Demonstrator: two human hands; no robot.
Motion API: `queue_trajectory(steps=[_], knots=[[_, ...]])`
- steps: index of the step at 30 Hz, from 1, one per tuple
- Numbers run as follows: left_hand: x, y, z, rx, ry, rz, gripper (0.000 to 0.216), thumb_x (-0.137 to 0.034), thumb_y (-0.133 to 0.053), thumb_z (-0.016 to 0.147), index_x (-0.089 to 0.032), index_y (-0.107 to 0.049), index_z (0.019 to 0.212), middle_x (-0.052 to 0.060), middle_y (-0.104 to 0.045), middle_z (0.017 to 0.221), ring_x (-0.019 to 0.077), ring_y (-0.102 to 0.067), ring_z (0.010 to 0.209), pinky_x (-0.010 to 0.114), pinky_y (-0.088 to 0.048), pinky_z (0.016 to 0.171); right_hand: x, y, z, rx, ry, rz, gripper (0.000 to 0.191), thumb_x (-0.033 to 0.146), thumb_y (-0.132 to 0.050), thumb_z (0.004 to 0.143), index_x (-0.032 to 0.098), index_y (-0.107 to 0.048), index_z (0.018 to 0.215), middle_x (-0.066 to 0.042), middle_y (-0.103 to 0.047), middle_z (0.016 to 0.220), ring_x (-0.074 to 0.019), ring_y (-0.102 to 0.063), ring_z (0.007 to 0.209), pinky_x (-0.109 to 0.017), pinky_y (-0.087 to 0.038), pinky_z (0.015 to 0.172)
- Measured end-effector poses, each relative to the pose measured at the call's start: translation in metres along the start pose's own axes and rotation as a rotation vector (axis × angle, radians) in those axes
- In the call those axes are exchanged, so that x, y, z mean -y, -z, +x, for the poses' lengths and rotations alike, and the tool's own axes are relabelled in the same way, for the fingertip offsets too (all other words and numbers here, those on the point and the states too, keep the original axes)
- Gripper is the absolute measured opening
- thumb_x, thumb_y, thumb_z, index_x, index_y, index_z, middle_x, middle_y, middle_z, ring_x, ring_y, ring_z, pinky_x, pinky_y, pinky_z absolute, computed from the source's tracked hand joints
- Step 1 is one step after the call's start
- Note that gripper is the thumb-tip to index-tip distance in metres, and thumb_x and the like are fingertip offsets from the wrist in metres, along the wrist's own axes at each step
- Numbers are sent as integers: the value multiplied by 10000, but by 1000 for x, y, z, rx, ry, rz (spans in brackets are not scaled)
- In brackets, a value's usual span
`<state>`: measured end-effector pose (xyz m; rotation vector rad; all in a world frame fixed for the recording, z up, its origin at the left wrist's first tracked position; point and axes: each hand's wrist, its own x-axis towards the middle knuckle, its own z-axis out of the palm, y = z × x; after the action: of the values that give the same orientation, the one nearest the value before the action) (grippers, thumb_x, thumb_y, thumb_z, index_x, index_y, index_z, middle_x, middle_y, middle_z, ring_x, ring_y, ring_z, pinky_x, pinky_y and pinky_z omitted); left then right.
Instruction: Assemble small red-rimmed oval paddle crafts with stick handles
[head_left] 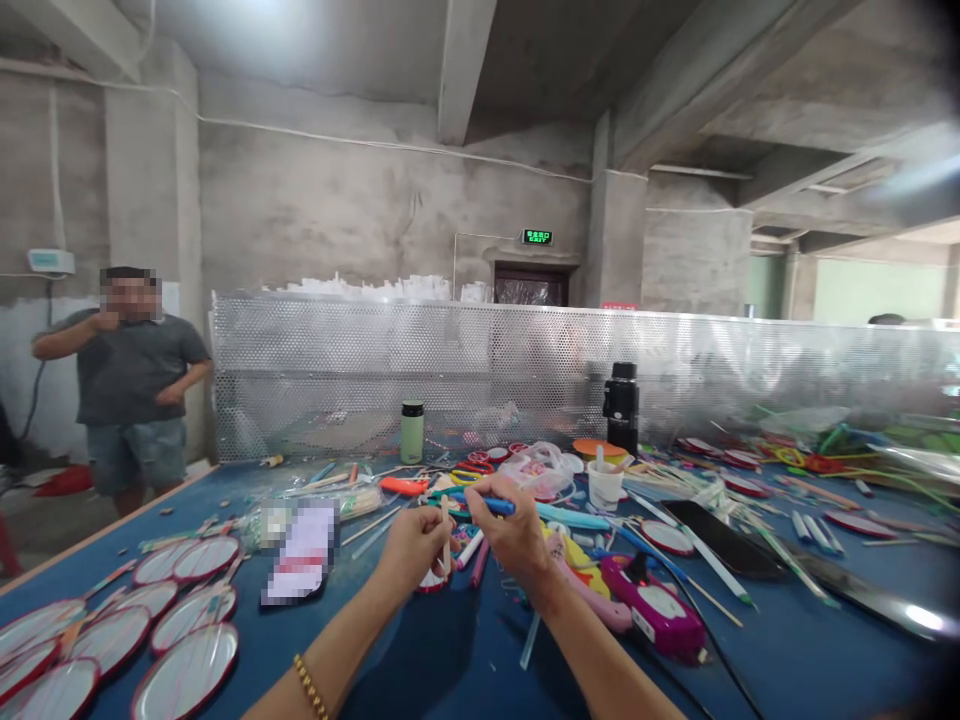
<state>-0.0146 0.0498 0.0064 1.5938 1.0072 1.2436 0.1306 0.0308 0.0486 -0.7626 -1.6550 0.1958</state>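
Note:
My left hand [415, 552] is closed on a thin flat wooden stick [446, 530], which stands upright between thumb and fingers. Just below it, partly hidden by the fingers, is a white disc with a red rim [433, 581]. In my right hand [519, 525], a blue pen-like tool [495, 505] is pinched, its teal end pointing left toward the stick. Both hands are close together above the blue tabletop [420, 665]. Beneath and behind them lie a magenta marker-like stick [480, 565] and orange-handled scissors [472, 468].
Several red-rimmed discs [187, 672] lie at left beside a phone [301, 552]. A magenta corded device [654, 612], a white cup [604, 486] and a black phone [724, 540] lie right. Two bottles, green [412, 435] and black [622, 410], stand behind. A person [135, 370] stands far left.

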Motion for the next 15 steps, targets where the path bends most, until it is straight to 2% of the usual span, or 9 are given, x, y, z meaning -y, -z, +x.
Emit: queue_trajectory(steps=[9, 15], knots=[[1, -1, 1, 1, -44, 22, 202, -342, -515, 725, -153, -562, 670, 13, -645, 546, 129, -581, 395, 218, -460, 369, -3, -2, -1, 9, 42, 5, 217, 280, -554, 829, 168, -580, 646, 20, -525, 579, -102, -467, 531, -214, -375, 523], [5, 0, 1, 4, -70, 61, 200, -336, -507, 739, -158, -565, 670, 21, -666, 581, 143, -600, 417, 231, -477, 378, -6, -2, -2, 9, 45, 1, 203, 274, -559, 830, 171, -583, 656, 24, -528, 575, -97, -455, 515, -213, -365, 508]])
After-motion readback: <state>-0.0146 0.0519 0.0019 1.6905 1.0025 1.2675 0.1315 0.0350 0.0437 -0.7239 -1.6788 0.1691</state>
